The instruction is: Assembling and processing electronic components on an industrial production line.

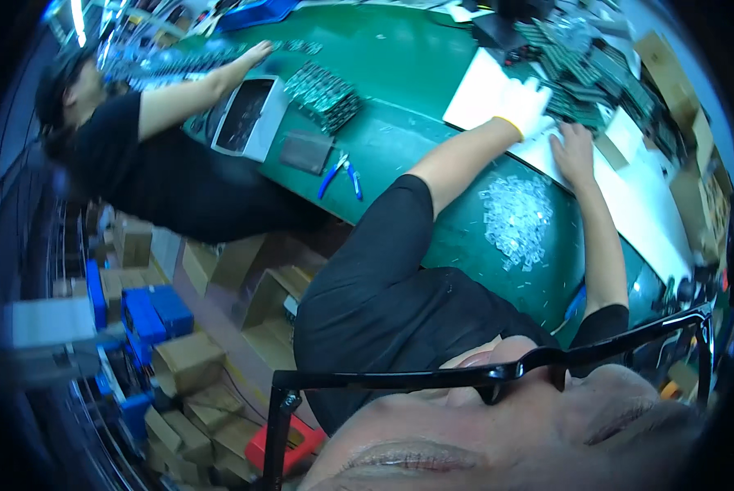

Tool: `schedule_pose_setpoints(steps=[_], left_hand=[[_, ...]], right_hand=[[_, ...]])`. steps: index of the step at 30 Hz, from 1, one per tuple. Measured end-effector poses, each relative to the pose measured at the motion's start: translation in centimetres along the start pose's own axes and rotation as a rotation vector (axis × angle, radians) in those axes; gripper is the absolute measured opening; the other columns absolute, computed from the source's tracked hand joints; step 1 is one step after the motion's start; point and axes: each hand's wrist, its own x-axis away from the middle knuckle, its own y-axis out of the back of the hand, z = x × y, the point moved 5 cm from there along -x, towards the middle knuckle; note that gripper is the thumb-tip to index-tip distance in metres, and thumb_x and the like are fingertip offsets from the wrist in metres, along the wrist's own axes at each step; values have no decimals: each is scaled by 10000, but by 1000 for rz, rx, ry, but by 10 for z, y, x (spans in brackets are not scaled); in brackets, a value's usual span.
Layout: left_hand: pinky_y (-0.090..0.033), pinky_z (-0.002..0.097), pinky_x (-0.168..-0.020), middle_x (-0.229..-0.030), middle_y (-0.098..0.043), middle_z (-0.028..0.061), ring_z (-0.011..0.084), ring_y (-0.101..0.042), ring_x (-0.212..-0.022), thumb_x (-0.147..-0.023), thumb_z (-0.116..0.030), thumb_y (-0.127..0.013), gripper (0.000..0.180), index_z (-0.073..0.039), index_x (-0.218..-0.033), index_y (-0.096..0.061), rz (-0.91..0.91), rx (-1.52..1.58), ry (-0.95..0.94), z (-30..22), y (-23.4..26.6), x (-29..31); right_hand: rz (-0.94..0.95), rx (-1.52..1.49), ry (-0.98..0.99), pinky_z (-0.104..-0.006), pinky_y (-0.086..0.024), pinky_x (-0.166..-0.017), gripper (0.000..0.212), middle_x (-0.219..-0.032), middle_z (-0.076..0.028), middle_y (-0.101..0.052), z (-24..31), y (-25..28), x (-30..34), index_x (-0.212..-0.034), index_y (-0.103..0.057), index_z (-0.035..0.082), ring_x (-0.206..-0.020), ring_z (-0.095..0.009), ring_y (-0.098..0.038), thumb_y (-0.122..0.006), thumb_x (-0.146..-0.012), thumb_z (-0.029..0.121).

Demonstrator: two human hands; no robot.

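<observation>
My left hand (526, 108), in a white glove with a yellow cuff, reaches over a white board (475, 92) on the green table. Its fingers are spread beside green circuit boards (575, 105). Bare, my right hand (576, 152) rests at the near side of those boards, thumb apart from the fingers. I see nothing clearly gripped in either hand, though the fingertips are partly lost against the boards. Nearer to me, between my forearms, lies a heap of small clear plastic pieces (516, 221).
Stacked circuit boards (621, 78) and a small white box (621, 137) stand at the right. Blue-handled pliers (339, 177), a dark flat plate (306, 152) and a board stack (324, 94) lie left. A co-worker (137, 155) reaches over the table there. Cardboard boxes (188, 362) crowd the floor.
</observation>
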Motion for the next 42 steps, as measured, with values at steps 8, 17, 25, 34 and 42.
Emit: schedule_pose_setpoints(steps=[8,17,25,34,42], left_hand=[[-506,552,-1039,-1434,-582,232,447,-601,-1232,-833,-641,-746,849,-86,-1463,-620,-1,-6,103,-31,1,-15],[-487,480,-1134,-1413,-651,233,400,-622,-1294,-945,-446,-761,704,-36,-1490,-589,-28,407,-210,7,65,130],[-383,515,-1202,-1486,-594,258,423,-537,-1381,-900,-491,-778,773,-17,-1480,-585,18,290,-400,-27,25,181],[-459,511,-1111,-1373,-641,250,432,-579,-1276,-1007,-404,-669,565,-8,-1407,-615,-105,532,-104,-60,-16,171],[-575,388,-895,-1127,-751,196,290,-731,-1029,-1070,-205,-627,277,19,-1206,-717,-322,1157,137,-50,-40,152]], right_hand=[[-40,-21,-88,-498,-506,-1043,415,-1225,-235,-717,-40,5,6,-1234,-730,-6,-1173,-417,-652,-711,-989,329],[90,-350,58,-494,-424,-1207,689,-1512,-222,-585,49,84,135,-1464,-593,26,-1429,-407,-535,-802,-928,406],[247,-78,98,-627,-147,-1325,1358,-1755,-301,-188,90,45,173,-1709,-213,68,-1632,-501,-169,-852,-714,735],[114,-151,23,-561,-252,-1318,1187,-1672,-307,-366,96,19,162,-1664,-274,8,-1587,-471,-320,-852,-778,545],[-106,-529,9,-483,-364,-1268,906,-1591,-269,-486,100,24,144,-1631,-362,-1,-1481,-423,-477,-697,-825,240]])
